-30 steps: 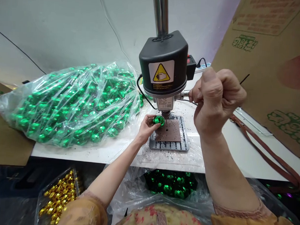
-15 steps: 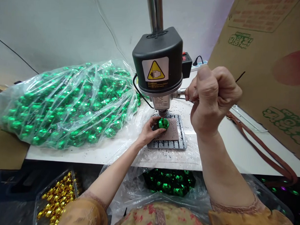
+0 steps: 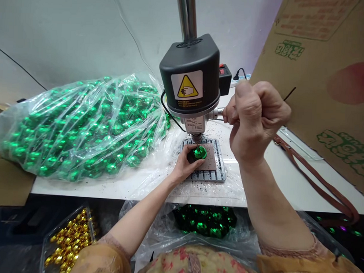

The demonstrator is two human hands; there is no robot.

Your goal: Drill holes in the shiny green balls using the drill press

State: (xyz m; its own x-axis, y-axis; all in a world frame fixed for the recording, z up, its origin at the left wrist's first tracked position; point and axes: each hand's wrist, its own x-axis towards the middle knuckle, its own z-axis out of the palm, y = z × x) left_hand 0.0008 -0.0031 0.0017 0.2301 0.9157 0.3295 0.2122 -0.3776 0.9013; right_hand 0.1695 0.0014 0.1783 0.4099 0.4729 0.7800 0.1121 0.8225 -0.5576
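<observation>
A shiny green faceted ball (image 3: 200,152) is held between the thumb and fingers of my left hand (image 3: 185,162). It sits on a brown square pad (image 3: 210,163) over the slotted metal base (image 3: 221,175) of a small bench drill press (image 3: 190,73). The drill chuck (image 3: 196,137) is just above the ball; whether the bit touches it I cannot tell. My right hand (image 3: 254,119) is raised beside the black motor housing, its fist closed around the feed lever (image 3: 220,112). Most of that lever is hidden by my fingers.
A large clear bag of green balls (image 3: 89,129) lies on the left. Below the table edge are an open bag of green balls (image 3: 205,223) and a bin of gold balls (image 3: 71,240). On the right stand a cardboard box (image 3: 320,97) and a brown strap (image 3: 312,175). Dark shavings dot the table.
The green ball has shifted slightly right and turned under the chuck, with my left thumb and fingers moved along with it. My right hand stays on the lever, nearly unmoved.
</observation>
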